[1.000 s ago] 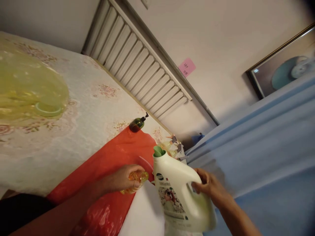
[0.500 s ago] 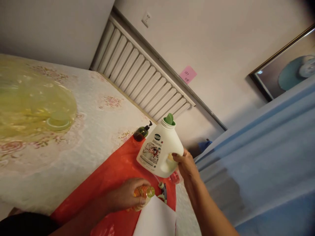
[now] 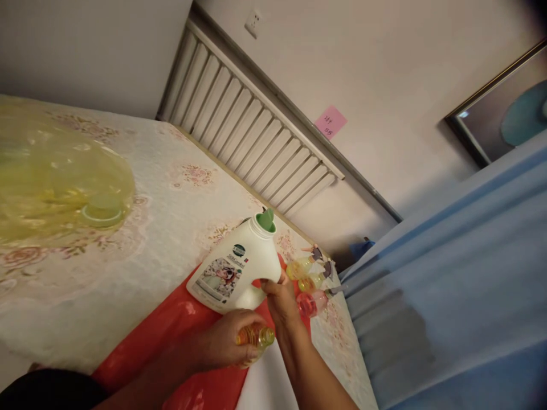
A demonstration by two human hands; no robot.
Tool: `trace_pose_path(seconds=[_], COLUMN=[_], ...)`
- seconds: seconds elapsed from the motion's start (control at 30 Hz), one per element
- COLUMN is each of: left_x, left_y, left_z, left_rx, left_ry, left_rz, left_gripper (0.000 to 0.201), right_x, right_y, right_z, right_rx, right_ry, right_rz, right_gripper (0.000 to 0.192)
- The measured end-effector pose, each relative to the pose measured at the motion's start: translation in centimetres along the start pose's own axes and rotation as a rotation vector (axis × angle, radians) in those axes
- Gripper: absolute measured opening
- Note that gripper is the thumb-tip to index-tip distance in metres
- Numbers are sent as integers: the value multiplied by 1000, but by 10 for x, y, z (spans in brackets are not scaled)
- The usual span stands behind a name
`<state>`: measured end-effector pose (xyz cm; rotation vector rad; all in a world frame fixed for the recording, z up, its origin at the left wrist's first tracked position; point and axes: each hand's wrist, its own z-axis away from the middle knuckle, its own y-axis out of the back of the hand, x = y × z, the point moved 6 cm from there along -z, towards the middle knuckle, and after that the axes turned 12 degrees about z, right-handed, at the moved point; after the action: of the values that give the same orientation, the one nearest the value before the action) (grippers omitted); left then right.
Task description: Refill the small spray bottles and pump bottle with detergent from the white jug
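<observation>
My right hand grips the handle of a white detergent jug with a green spout, held tilted just above a red plastic sheet. My left hand is closed around a small bottle of yellow-orange liquid, which rests on the red sheet right below the jug. A white paper sheet lies beside that bottle at the bottom edge.
Three small spray bottles, yellow, yellow-green and pink, lie to the right of the jug. A floral table cover carries a yellow-green plastic tub at left. A radiator lines the wall; blue cloth fills the right.
My right hand has carried the jug up from the lower right and then leftward and down over the red sheet. My left hand stayed on the small bottle.
</observation>
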<state>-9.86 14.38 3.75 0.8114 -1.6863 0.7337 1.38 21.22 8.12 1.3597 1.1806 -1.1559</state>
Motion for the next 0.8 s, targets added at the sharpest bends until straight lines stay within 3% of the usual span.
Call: trace_pose_path(seconds=[0.1, 0.27, 0.3, 0.4, 0.53, 0.67, 0.8], left_x=[2, 1, -1, -12, -32, -45, -41], left_y=[-1, -1, 0, 1, 3, 3, 0], left_z=[-1, -1, -1, 1, 5, 6, 7], left_rx=[-39, -57, -55, -42, -10, 54, 138], left_ry=[67, 73, 68, 71, 71, 4, -64], left_rz=[0, 13, 8, 0, 9, -50, -168], left_gripper=[36, 46, 49, 55, 69, 68, 64], right_x=[11, -6, -8, -4, 32, 78, 97], right_y=[6, 33, 47, 101, 150, 167, 163], right_z=[6, 14, 15, 32, 82, 140, 172], right_rx=[-5, -166, -118, 193, 390, 418, 435], right_ry=[16, 31, 16, -40, -84, -153, 5], right_rz=[134, 383, 405, 414, 385, 524, 810], right_gripper=[32, 39, 41, 40, 31, 24, 17])
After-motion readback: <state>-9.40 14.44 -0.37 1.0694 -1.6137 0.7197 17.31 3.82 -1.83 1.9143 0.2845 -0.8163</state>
